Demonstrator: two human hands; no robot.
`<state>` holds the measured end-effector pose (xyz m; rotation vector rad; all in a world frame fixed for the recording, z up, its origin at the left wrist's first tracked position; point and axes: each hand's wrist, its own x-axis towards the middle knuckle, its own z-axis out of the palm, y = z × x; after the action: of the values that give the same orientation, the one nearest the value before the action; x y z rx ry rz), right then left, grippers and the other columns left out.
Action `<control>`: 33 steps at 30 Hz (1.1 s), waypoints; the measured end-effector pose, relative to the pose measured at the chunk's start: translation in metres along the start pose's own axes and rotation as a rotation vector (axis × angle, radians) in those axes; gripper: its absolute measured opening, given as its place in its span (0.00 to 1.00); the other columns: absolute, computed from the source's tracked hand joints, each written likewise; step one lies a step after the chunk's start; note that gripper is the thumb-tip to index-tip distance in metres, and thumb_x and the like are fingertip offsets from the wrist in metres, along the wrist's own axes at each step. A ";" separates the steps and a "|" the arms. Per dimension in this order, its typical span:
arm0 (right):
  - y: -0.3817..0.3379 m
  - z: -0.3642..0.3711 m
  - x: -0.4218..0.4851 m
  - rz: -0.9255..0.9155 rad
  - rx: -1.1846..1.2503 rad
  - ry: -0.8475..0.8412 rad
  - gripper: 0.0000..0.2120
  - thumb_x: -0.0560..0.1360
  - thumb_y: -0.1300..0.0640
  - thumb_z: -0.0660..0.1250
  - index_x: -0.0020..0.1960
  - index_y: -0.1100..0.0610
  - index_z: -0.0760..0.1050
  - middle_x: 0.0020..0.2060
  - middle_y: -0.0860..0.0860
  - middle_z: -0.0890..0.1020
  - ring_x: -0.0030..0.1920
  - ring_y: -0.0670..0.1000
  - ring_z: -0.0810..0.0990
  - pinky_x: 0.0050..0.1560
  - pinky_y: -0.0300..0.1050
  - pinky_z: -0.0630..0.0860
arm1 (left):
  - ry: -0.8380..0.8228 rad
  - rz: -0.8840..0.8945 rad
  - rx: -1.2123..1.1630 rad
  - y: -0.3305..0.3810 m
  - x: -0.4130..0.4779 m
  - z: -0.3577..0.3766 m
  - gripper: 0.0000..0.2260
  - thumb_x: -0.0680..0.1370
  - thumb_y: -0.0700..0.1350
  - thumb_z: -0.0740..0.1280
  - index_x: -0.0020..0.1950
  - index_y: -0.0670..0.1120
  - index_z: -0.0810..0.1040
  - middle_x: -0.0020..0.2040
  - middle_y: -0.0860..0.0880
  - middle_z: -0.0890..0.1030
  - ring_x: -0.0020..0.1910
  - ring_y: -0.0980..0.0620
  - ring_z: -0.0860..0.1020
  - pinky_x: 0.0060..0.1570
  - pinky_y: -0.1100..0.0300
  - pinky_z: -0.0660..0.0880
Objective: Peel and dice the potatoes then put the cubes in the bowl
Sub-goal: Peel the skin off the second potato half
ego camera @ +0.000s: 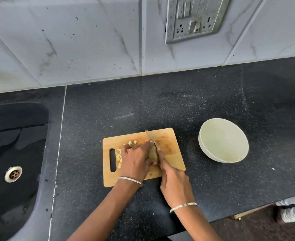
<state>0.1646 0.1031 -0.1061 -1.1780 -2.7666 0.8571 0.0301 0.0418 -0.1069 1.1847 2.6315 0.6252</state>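
Observation:
A wooden cutting board [169,136] lies on the black counter. On it my left hand [135,161] holds a peeled potato piece [152,153], fingers curled over it. My right hand [174,181] grips a knife [151,137] by the handle, forefinger laid along the blade's back; the blade rests against the potato's right side, tip pointing away from me. Several pale potato cubes [119,156] lie on the board's left part, partly hidden by my left hand. A white bowl [223,140] stands to the right of the board and looks empty.
A black sink [13,153] with a metal drain [13,173] is sunk into the counter at the left. A tiled wall with a switch and socket plate [193,18] rises behind. The counter's front edge runs at the lower right, with floor below.

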 end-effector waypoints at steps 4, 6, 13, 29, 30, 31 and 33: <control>0.013 0.002 -0.032 0.002 -0.004 0.015 0.37 0.81 0.56 0.58 0.73 0.28 0.39 0.30 0.46 0.70 0.31 0.50 0.71 0.34 0.44 0.65 | -0.010 -0.029 -0.041 -0.003 0.004 0.000 0.28 0.71 0.55 0.74 0.69 0.53 0.72 0.56 0.53 0.82 0.59 0.51 0.77 0.62 0.56 0.55; 0.017 0.005 -0.036 0.008 -0.037 0.014 0.38 0.81 0.56 0.58 0.73 0.28 0.38 0.31 0.47 0.71 0.30 0.50 0.71 0.33 0.45 0.65 | -0.013 -0.034 -0.041 -0.004 0.006 -0.001 0.28 0.69 0.56 0.75 0.68 0.54 0.73 0.55 0.55 0.82 0.57 0.51 0.77 0.59 0.57 0.57; 0.015 0.019 -0.033 -0.012 -0.170 0.037 0.44 0.77 0.60 0.61 0.75 0.31 0.36 0.33 0.49 0.75 0.33 0.56 0.80 0.31 0.50 0.67 | -0.008 -0.062 -0.035 -0.002 0.005 -0.003 0.27 0.69 0.56 0.75 0.67 0.58 0.73 0.50 0.55 0.83 0.54 0.51 0.78 0.56 0.58 0.56; 0.023 0.009 -0.045 -0.017 -0.065 0.008 0.38 0.80 0.57 0.58 0.75 0.30 0.39 0.29 0.47 0.69 0.34 0.55 0.79 0.33 0.47 0.63 | -0.119 0.094 0.087 0.007 0.007 -0.005 0.32 0.73 0.48 0.73 0.73 0.63 0.62 0.60 0.50 0.71 0.57 0.50 0.74 0.58 0.53 0.69; 0.024 0.008 -0.044 -0.023 -0.055 0.003 0.37 0.80 0.57 0.57 0.75 0.29 0.39 0.29 0.47 0.70 0.34 0.55 0.79 0.33 0.47 0.63 | -0.137 0.108 0.099 0.006 0.009 -0.005 0.32 0.74 0.48 0.72 0.73 0.63 0.62 0.61 0.49 0.70 0.58 0.50 0.73 0.59 0.53 0.69; 0.024 0.007 -0.044 -0.029 -0.037 0.003 0.37 0.80 0.57 0.57 0.75 0.29 0.40 0.29 0.48 0.71 0.34 0.55 0.79 0.33 0.48 0.63 | -0.148 0.115 0.114 0.006 0.009 -0.004 0.32 0.74 0.48 0.72 0.73 0.63 0.61 0.61 0.49 0.69 0.58 0.50 0.73 0.60 0.53 0.69; 0.025 0.006 -0.043 -0.041 -0.008 0.006 0.37 0.80 0.57 0.57 0.74 0.28 0.40 0.29 0.48 0.72 0.33 0.55 0.78 0.32 0.49 0.64 | -0.149 0.120 0.148 0.006 0.009 -0.004 0.31 0.75 0.49 0.71 0.73 0.63 0.61 0.61 0.49 0.69 0.59 0.50 0.73 0.62 0.50 0.67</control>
<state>0.2109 0.0850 -0.1154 -1.1197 -2.7816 0.8374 0.0264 0.0510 -0.1007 1.3825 2.5327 0.3502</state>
